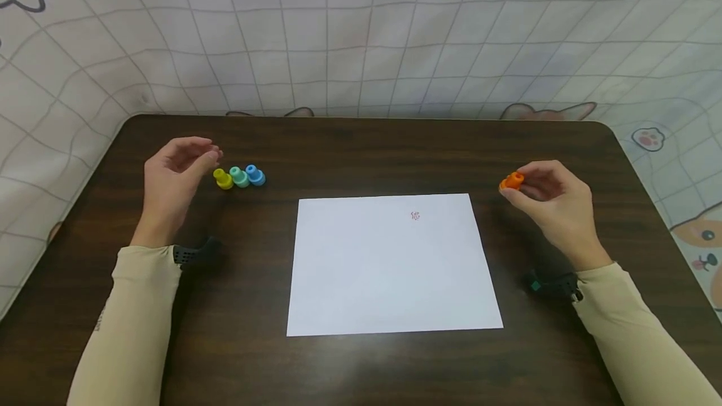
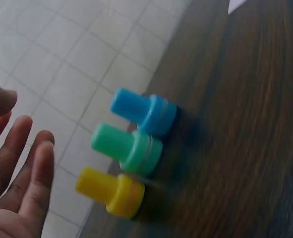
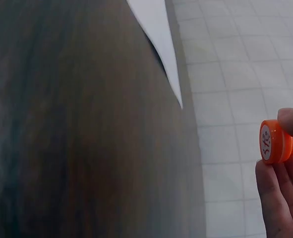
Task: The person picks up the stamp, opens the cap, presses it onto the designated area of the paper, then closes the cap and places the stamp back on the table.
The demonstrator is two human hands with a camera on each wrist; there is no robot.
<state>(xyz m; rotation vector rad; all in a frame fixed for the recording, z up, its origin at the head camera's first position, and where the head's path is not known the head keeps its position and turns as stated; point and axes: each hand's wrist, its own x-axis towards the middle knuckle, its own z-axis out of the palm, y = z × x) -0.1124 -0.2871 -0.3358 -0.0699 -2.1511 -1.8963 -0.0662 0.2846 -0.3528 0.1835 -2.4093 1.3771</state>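
Note:
A white sheet of paper (image 1: 389, 265) lies in the middle of the dark wooden table (image 1: 361, 149), with a small red stamp mark (image 1: 415, 215) near its far edge. My right hand (image 1: 544, 196) hovers right of the sheet and pinches an orange stamp (image 1: 512, 181) (image 3: 276, 141), whose stamping face points left. Yellow (image 1: 223, 178) (image 2: 111, 192), green (image 1: 239, 176) (image 2: 127, 145) and blue (image 1: 256, 175) (image 2: 144, 111) stamps stand in a row at the left. My left hand (image 1: 183, 168) (image 2: 17, 173) is open just left of the yellow one, holding nothing.
A checked cloth with cartoon animals (image 1: 361, 36) covers the wall and the floor around the table. Black wrist-camera mounts (image 1: 194, 254) sit on both sleeves. The table's rounded far corners lie beyond each hand.

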